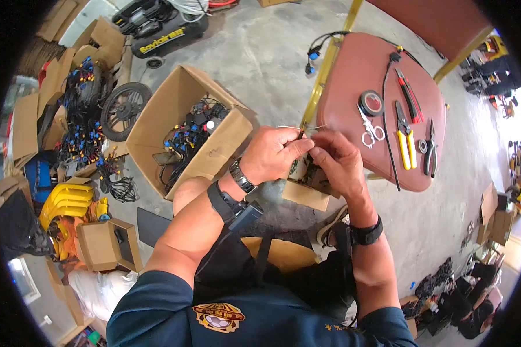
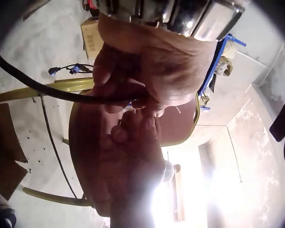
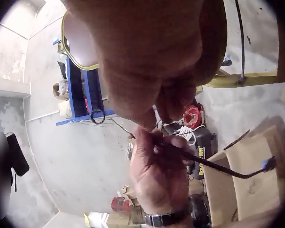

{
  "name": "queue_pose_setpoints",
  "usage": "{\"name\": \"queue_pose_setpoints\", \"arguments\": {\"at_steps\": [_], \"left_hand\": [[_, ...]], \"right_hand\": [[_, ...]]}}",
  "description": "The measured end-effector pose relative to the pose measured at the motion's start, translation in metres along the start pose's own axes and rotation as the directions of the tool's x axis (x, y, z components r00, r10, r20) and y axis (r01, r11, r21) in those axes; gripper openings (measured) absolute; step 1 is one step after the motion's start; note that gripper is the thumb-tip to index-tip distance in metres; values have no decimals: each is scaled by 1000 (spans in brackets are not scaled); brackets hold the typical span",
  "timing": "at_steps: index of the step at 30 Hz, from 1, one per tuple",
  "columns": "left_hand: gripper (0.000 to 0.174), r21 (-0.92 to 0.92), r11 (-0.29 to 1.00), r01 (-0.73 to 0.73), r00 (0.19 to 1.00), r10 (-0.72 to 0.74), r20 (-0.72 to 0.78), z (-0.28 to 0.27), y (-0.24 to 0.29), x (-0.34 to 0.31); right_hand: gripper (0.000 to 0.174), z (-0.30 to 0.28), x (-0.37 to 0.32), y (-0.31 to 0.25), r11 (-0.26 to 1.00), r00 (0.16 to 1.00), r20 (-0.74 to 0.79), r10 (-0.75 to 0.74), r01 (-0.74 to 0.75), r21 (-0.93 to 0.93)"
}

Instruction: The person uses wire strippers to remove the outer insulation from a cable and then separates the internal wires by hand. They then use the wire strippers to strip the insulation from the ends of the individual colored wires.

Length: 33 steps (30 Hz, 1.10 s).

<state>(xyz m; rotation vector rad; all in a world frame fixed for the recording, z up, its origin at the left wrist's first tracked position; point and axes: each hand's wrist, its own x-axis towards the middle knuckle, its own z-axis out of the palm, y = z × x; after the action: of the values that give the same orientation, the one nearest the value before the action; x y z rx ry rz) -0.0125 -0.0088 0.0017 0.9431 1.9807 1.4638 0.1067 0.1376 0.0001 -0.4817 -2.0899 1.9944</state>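
My left hand (image 1: 272, 153) grips a black cable (image 3: 209, 164) close to its end, thumb and fingers curled round it. A blue connector (image 3: 269, 164) sits at the cable's far end in the right wrist view. Thin bare wires (image 1: 287, 126) stick out past the fingertips, splayed to both sides. My right hand (image 1: 341, 162) meets the left, its thumb and forefinger pinching at a thin wire (image 3: 121, 126) by the cable end. In the left wrist view the cable (image 2: 38, 88) runs into the left fist, and the right hand (image 2: 133, 156) is in shadow below.
On a brown chair seat (image 1: 347, 69) lie black tape (image 1: 371, 103), white scissors (image 1: 372, 132), yellow-handled wire strippers (image 1: 407, 139), pliers (image 1: 430, 151) and a red cutter (image 1: 410, 98). An open carton (image 1: 147, 144) of cables stands left. Beneath the hands is a smaller box (image 1: 305, 195).
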Motion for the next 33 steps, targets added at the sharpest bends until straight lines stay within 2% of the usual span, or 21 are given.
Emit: {"name": "queue_pose_setpoints", "arguments": {"at_steps": [1, 4, 8, 11, 14, 17, 20, 23, 29, 32, 33], "left_hand": [[26, 34, 999, 0, 999, -2, 51, 0, -1, 0], [26, 77, 996, 44, 998, -48, 50, 0, 9, 0], [27, 107, 994, 15, 998, -21, 58, 2, 5, -1], [27, 134, 990, 53, 992, -67, 103, 5, 7, -1], [28, 117, 992, 45, 992, -59, 116, 7, 13, -1], [29, 175, 984, -35, 989, 9, 146, 7, 13, -1], [25, 226, 974, -18, 982, -24, 185, 6, 11, -1], [25, 78, 997, 5, 995, -12, 99, 13, 10, -4], [23, 107, 994, 27, 991, -41, 131, 13, 5, -7], [17, 113, 990, 81, 979, -100, 180, 12, 1, -9], [19, 89, 994, 68, 986, -80, 149, 13, 1, -9]], "right_hand": [[25, -2, 1, -1, 993, 1000, -14, 14, -13, 121], [32, -6, 4, 1, 979, 995, -3, -102, 100, 177], [29, -8, 3, -10, 979, 999, -7, -36, 37, 202], [25, -6, 3, -11, 970, 1000, -18, -10, 14, 245], [22, -7, 1, -8, 981, 999, -12, -33, 34, 193], [18, -10, 2, -2, 986, 999, -5, -47, 47, 160], [14, -10, 1, -7, 990, 1000, -15, -26, 28, 136], [11, -11, 1, -6, 993, 1000, -14, -13, 15, 115], [7, -11, 2, 0, 981, 999, -3, -51, 50, 187], [6, -12, 2, 2, 972, 998, 20, -59, 53, 231], [6, -11, 2, 1, 969, 999, 8, -53, 50, 242]]}}
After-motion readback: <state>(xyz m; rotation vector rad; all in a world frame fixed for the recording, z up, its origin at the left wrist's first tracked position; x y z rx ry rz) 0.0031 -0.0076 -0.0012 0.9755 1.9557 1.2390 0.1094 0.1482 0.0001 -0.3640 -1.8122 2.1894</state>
